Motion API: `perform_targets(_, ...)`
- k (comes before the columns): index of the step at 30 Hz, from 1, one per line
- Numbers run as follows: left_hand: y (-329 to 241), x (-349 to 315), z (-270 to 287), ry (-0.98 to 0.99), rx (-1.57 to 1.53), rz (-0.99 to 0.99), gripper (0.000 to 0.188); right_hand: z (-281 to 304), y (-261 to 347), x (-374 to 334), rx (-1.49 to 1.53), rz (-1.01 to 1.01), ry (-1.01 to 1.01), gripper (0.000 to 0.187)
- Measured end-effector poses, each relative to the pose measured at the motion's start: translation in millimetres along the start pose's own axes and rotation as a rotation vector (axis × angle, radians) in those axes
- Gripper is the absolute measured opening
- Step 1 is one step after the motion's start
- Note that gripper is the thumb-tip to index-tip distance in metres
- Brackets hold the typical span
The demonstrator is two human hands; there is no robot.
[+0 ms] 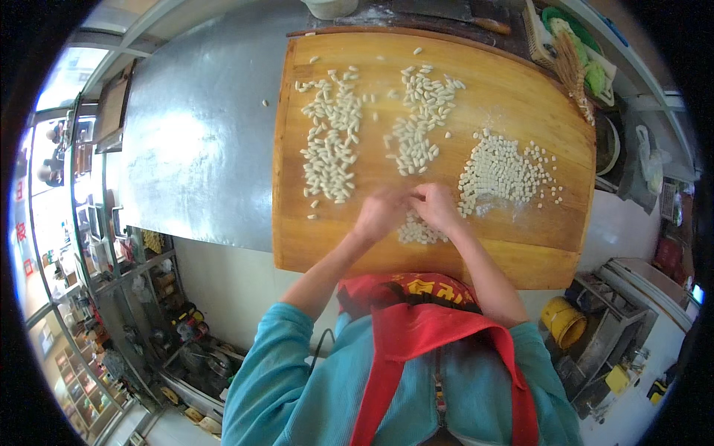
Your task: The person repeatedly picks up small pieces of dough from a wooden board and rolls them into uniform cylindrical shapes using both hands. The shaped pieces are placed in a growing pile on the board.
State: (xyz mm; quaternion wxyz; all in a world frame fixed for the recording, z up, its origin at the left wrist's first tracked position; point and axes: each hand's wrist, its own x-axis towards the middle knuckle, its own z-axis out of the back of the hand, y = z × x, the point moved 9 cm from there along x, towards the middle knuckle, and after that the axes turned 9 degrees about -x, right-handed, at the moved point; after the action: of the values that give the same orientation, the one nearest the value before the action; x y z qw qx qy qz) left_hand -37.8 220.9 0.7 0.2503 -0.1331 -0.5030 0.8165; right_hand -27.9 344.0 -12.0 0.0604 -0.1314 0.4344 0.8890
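Note:
My left hand [381,211] and my right hand [437,209] meet fingertip to fingertip over the near middle of a wooden board [342,238]. Motion smears the left fingers. The right fingers are pinched together, and whatever is between them is too small to make out. Just under the hands lies a small group of white dough pieces [421,230]. Beyond them, longer shaped dough pieces form a left pile [329,145] and a middle pile [422,123]. To the right of my right hand is a spread of small cut dough cubes [497,171], dusted with flour.
A grey metal tabletop [201,141] extends left of the board. At the far right stands a basket [541,37] with green leafy stuff, beside a straw brush [571,67]. A white bowl [331,7] sits at the far edge. Down on the right is a yellow bucket [564,322].

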Motion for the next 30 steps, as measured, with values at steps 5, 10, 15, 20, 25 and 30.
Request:
perform_targets(5,-2.9,1.5,6.2,-0.027,-0.025,0.021,0.015,-6.5,-36.7,-6.0,0.069,-0.247,0.056,0.016)
perform_targets(10,12.3,3.6,7.4,0.035,0.297,0.127,0.018,9.0,-32.7,-8.0,-0.362,0.012,-0.050,0.022)
perform_targets(15,22.5,22.2,11.8,0.092,0.382,0.231,0.025,22.1,-30.9,3.3,-0.433,-0.142,-0.057,0.031)
perform_targets(20,43.6,33.2,6.4,0.100,0.460,0.382,0.032,20.2,-31.4,16.0,-0.578,-0.129,-0.115,0.042)
perform_targets(25,15.9,34.4,22.9,-0.096,0.211,0.201,0.025,9.2,-24.4,11.0,-0.288,-0.057,0.003,0.031)
perform_targets(30,15.7,-3.7,-11.9,0.096,0.177,0.199,0.024,18.1,10.4,-22.4,-0.285,0.267,-0.210,0.015)
